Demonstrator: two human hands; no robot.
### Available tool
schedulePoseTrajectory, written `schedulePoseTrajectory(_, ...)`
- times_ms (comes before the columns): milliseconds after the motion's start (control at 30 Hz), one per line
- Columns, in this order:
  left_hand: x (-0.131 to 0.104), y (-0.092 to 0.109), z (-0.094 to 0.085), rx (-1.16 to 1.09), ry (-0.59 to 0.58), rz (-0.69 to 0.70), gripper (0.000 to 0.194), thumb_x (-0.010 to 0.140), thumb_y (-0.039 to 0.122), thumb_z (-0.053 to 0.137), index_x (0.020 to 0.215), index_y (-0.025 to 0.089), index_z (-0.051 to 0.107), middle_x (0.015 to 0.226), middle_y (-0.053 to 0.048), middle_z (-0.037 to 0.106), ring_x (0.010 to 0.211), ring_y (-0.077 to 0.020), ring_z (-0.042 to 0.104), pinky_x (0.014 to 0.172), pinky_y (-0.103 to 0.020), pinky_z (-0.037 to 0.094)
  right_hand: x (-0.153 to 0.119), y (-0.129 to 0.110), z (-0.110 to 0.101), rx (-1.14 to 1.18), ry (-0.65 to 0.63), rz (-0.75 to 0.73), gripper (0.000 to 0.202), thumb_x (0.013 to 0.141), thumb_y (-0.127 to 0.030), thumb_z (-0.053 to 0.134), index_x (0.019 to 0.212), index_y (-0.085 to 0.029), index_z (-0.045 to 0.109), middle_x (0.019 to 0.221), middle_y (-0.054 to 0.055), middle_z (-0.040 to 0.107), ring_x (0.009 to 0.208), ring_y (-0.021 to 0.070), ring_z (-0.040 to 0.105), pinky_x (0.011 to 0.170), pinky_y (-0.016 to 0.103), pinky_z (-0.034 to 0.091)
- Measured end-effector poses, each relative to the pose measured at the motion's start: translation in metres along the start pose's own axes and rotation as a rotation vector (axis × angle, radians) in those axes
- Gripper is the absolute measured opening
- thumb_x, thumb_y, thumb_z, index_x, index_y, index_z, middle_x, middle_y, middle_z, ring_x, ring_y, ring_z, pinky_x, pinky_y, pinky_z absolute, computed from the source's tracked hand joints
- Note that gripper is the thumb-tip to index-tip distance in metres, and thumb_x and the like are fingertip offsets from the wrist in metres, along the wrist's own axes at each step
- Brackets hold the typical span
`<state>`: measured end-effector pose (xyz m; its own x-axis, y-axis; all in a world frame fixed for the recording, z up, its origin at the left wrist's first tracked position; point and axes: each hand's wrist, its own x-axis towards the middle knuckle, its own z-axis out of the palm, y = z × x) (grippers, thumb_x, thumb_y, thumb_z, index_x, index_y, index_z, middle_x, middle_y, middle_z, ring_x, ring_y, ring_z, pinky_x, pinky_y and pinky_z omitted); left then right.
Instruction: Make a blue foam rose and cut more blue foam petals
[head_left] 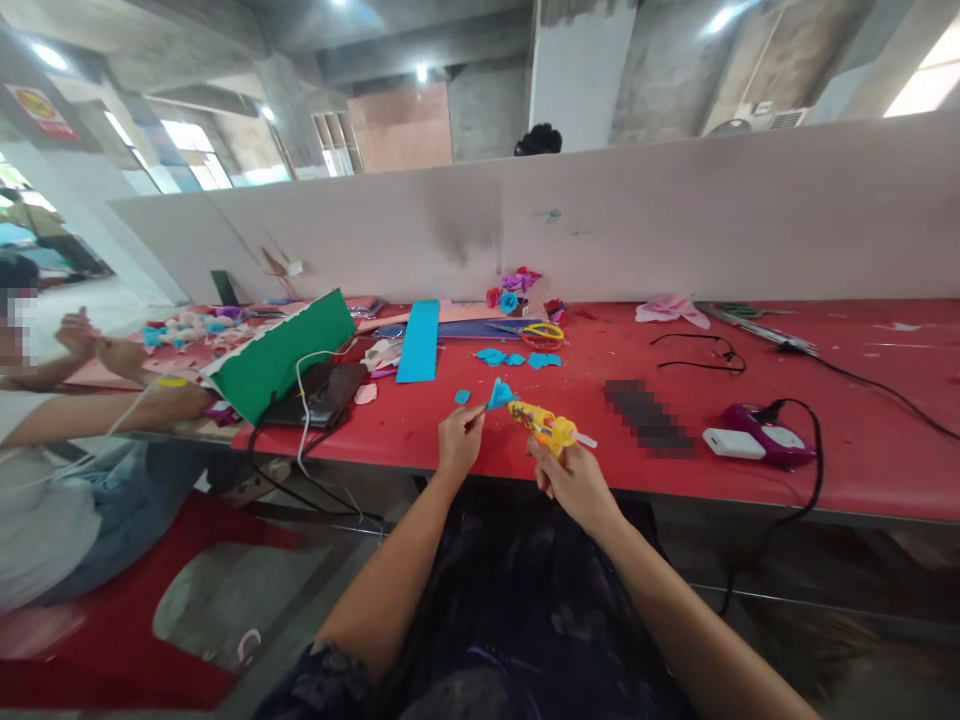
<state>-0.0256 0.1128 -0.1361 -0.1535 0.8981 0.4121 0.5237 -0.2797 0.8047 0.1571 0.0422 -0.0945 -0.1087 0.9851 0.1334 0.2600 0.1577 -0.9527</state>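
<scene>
Over the front of the red table, my left hand (460, 438) pinches a small blue paper flower (499, 394), its petals pointing up and to the right. My right hand (574, 478) is wrapped round the handle of a yellow hot glue gun (541, 424). The gun's nozzle points left and is at or very near the blue petals; whether they touch I cannot tell. A pale glue stick (586, 440) juts from the gun's back end. One loose blue petal (463, 397) lies just beyond my left hand, and several more blue petals (514, 360) lie farther back.
Yellow-handled scissors (544, 332), a blue paper strip (417, 342) and finished paper flowers (517, 285) lie toward the back. At right are eyeglasses (701, 355) and a purple power strip (769, 437) with a cable. A green board (281, 355) stands left, beside a seated person's arms (112, 410).
</scene>
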Motion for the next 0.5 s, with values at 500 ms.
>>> schedulePoseTrajectory(500,-0.001,-0.005,0.005,0.052,0.016,0.043,0.026,0.086,0.017,0.053,0.102,0.015,0.074,0.076,-0.005,0.069,0.069,-0.0122,0.060,0.070,-0.024,0.046,0.029,0.012,0.013,-0.045,0.021,0.026,0.046,0.084,-0.063,0.050,0.070,-0.020,0.052,0.041,-0.005,0.050,0.035,0.0110,0.047,0.040,0.022,0.034)
